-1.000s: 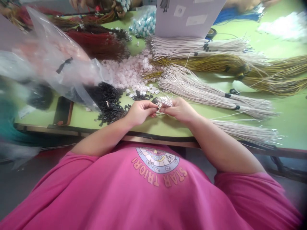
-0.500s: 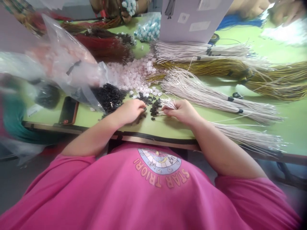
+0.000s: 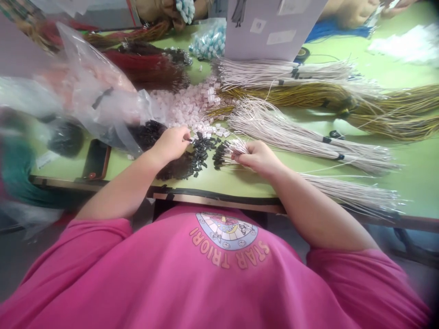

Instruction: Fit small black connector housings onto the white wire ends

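Observation:
My right hand (image 3: 257, 156) is closed around a bundle of white wires (image 3: 236, 148). Black connector housings (image 3: 219, 154) sit on the wire ends that point left. Over a pile of small black connector housings (image 3: 200, 153), my left hand (image 3: 174, 142) has its fingertips pinched together. A small dark piece shows at those fingertips, most likely a black housing from the pile. More black housings (image 3: 149, 133) lie left of and below this hand, partly hidden by it and the forearm.
Pale pink connectors (image 3: 192, 107) are heaped behind the hands. White wire bundles (image 3: 291, 130) and yellow wires (image 3: 315, 98) lie to the right. A clear plastic bag (image 3: 99, 91) and a phone (image 3: 97, 159) are on the left. Co-workers' hands (image 3: 353, 13) work across the table.
My left hand has moved left and slightly away from me, from beside the wire ends to over the black pile, uncovering loose housings. My right hand keeps holding the wires, nearly still.

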`<state>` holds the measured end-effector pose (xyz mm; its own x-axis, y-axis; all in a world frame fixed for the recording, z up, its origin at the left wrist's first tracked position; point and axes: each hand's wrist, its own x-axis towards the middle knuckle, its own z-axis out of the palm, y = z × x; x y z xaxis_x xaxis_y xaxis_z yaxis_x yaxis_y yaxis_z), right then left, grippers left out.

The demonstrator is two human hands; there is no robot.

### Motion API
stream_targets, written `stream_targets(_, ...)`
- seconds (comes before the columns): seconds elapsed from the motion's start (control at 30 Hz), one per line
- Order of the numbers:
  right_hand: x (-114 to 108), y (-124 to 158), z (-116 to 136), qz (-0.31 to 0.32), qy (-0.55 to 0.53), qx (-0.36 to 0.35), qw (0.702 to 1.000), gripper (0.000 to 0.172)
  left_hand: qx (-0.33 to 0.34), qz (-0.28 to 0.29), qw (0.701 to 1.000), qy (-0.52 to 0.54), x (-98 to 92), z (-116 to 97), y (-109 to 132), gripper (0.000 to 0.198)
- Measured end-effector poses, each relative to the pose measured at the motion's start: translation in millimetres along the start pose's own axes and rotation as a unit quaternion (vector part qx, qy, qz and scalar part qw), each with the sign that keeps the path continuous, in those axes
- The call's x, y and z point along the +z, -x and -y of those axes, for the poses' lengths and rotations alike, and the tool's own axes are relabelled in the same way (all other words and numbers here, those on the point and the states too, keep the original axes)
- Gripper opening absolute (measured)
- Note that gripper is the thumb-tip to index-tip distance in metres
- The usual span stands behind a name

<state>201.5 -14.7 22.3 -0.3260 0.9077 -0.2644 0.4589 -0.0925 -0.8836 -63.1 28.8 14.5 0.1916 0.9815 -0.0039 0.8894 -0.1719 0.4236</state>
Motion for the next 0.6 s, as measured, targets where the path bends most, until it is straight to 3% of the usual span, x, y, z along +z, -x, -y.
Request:
stream_targets(0.13,1,-1,-4,0.004,-0.019,-0.012,1.0,0.019,0.022,0.028,0.992,0.125,-6.8,-36,19,0.015)
stream_targets(0.27,3,0,-4,-0.003,-0.033,-0.045,0.998,0.018,0.03,0.094,0.953,0.286,7.5,-62,28,0.019)
stream_targets(0.4,5,2,-2,-0.031,-0.049,-0.096,0.994,0.01,-0.014,0.127,0.911,0.391,23.8,-70,27,0.018)
stream_targets(0.6,6,2,-3,-0.049,-0.037,-0.062,0.996,0.019,-0.04,0.124,0.886,0.445,30.8,-72,26,0.016)
